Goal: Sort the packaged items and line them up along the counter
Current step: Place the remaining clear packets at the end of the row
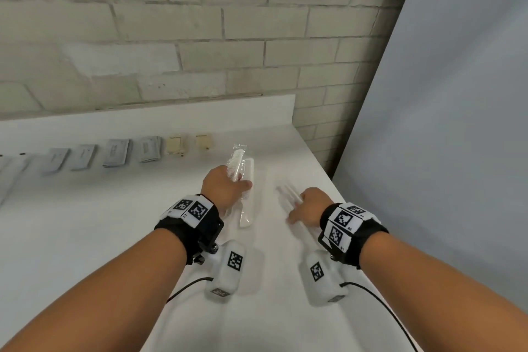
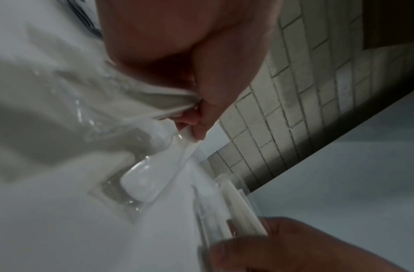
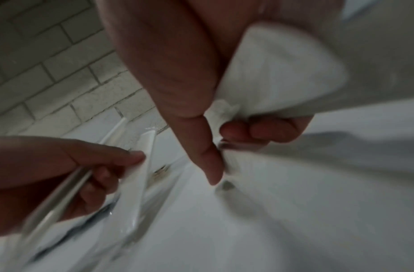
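White counter (image 1: pixel 114 223): left hand (image 1: pixel 225 188) holds wrapped comb (image 1: pixel 235 164) pointing wallward (lengthwise).

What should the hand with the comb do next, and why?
Probably carry the wrapped comb that the left hand grips toward the back of the counter and lay it just right of the two beige packets. The grey sachets and beige packets already sit in a row there, and free space follows them. The right hand seems to hold another clear-wrapped item.
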`<action>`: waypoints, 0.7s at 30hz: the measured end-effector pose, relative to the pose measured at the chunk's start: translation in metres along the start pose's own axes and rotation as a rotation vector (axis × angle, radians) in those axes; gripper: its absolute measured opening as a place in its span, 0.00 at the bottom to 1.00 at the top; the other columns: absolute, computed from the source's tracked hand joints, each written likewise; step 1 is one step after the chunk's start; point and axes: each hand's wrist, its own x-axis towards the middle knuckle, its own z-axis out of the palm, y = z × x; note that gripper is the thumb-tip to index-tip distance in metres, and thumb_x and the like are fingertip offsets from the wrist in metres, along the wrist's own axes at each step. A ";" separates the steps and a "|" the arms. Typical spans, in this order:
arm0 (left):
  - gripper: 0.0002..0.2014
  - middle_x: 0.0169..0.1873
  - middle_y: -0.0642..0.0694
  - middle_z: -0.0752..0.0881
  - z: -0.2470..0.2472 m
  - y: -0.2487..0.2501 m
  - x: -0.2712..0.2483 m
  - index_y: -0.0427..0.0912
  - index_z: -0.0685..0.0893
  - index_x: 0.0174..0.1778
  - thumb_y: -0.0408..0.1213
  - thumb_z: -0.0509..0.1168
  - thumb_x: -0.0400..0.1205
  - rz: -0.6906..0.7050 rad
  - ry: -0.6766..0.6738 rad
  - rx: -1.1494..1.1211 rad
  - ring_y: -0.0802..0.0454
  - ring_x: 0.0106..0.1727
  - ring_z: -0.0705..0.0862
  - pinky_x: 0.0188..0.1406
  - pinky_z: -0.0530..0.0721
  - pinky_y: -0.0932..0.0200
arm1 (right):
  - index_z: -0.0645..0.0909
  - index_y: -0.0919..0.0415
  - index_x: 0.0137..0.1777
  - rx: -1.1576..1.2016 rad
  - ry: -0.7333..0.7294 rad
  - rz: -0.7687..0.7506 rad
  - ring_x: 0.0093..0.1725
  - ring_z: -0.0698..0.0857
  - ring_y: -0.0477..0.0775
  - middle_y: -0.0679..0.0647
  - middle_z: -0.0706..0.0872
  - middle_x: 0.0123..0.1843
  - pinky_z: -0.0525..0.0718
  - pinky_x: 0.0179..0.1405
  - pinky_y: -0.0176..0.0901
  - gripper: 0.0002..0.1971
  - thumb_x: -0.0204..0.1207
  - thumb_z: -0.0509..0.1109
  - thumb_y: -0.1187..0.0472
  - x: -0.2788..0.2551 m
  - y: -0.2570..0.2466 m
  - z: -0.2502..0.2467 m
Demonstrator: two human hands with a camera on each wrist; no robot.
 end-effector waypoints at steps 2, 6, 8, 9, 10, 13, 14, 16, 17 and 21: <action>0.12 0.31 0.47 0.79 0.008 0.002 0.015 0.43 0.75 0.31 0.32 0.74 0.69 -0.021 0.020 0.001 0.45 0.35 0.79 0.39 0.79 0.52 | 0.69 0.60 0.30 0.030 0.009 -0.044 0.32 0.75 0.50 0.51 0.74 0.32 0.65 0.24 0.38 0.18 0.67 0.78 0.59 0.022 -0.007 -0.011; 0.12 0.35 0.45 0.81 0.018 0.013 0.051 0.42 0.75 0.34 0.38 0.73 0.66 -0.078 0.051 0.050 0.44 0.39 0.82 0.39 0.80 0.51 | 0.71 0.58 0.32 0.070 0.051 -0.086 0.41 0.79 0.55 0.53 0.80 0.41 0.68 0.25 0.37 0.14 0.67 0.76 0.63 0.071 -0.023 -0.037; 0.12 0.34 0.44 0.80 0.024 0.019 0.072 0.40 0.74 0.33 0.39 0.70 0.63 -0.094 0.022 0.093 0.44 0.38 0.81 0.35 0.77 0.53 | 0.75 0.60 0.40 0.074 0.076 -0.097 0.43 0.79 0.55 0.54 0.81 0.45 0.69 0.25 0.35 0.08 0.69 0.74 0.66 0.097 -0.032 -0.049; 0.10 0.32 0.43 0.79 0.027 0.022 0.084 0.40 0.74 0.30 0.38 0.69 0.62 -0.084 0.008 0.108 0.44 0.35 0.81 0.34 0.76 0.54 | 0.76 0.62 0.44 0.073 0.086 -0.105 0.44 0.80 0.56 0.55 0.81 0.46 0.70 0.26 0.35 0.08 0.70 0.72 0.67 0.111 -0.038 -0.055; 0.09 0.29 0.43 0.79 0.030 0.025 0.095 0.41 0.74 0.27 0.37 0.69 0.62 -0.081 -0.001 0.128 0.45 0.32 0.80 0.33 0.76 0.55 | 0.76 0.63 0.47 0.069 0.096 -0.113 0.45 0.80 0.56 0.56 0.81 0.47 0.74 0.29 0.36 0.08 0.71 0.71 0.67 0.124 -0.044 -0.060; 0.10 0.30 0.43 0.83 0.037 0.032 0.132 0.39 0.78 0.31 0.40 0.72 0.65 -0.090 0.004 0.194 0.46 0.29 0.80 0.28 0.77 0.60 | 0.77 0.63 0.51 0.065 0.137 -0.103 0.46 0.80 0.57 0.57 0.82 0.49 0.82 0.46 0.42 0.09 0.73 0.70 0.67 0.164 -0.066 -0.070; 0.11 0.32 0.42 0.84 0.039 0.036 0.144 0.38 0.80 0.36 0.40 0.73 0.66 -0.093 0.015 0.198 0.46 0.31 0.80 0.29 0.78 0.60 | 0.76 0.62 0.50 0.083 0.150 -0.097 0.45 0.80 0.57 0.57 0.82 0.49 0.83 0.48 0.42 0.08 0.73 0.70 0.67 0.177 -0.071 -0.072; 0.11 0.31 0.43 0.84 0.044 0.043 0.164 0.37 0.80 0.39 0.38 0.74 0.70 -0.082 0.030 0.206 0.46 0.32 0.82 0.35 0.81 0.57 | 0.76 0.62 0.48 0.105 0.157 -0.110 0.45 0.80 0.56 0.58 0.84 0.50 0.82 0.47 0.41 0.09 0.72 0.73 0.65 0.198 -0.082 -0.074; 0.10 0.29 0.44 0.84 0.046 0.044 0.173 0.38 0.80 0.36 0.37 0.74 0.72 -0.077 0.022 0.226 0.47 0.31 0.82 0.38 0.83 0.56 | 0.76 0.62 0.48 0.112 0.137 -0.132 0.45 0.80 0.55 0.58 0.85 0.51 0.80 0.46 0.41 0.11 0.71 0.75 0.63 0.207 -0.085 -0.073; 0.15 0.40 0.38 0.89 0.048 0.039 0.191 0.35 0.83 0.42 0.43 0.76 0.70 -0.073 0.008 0.293 0.40 0.42 0.88 0.51 0.89 0.49 | 0.78 0.63 0.54 0.221 0.105 -0.198 0.45 0.81 0.55 0.55 0.84 0.48 0.75 0.43 0.42 0.24 0.69 0.78 0.46 0.223 -0.089 -0.063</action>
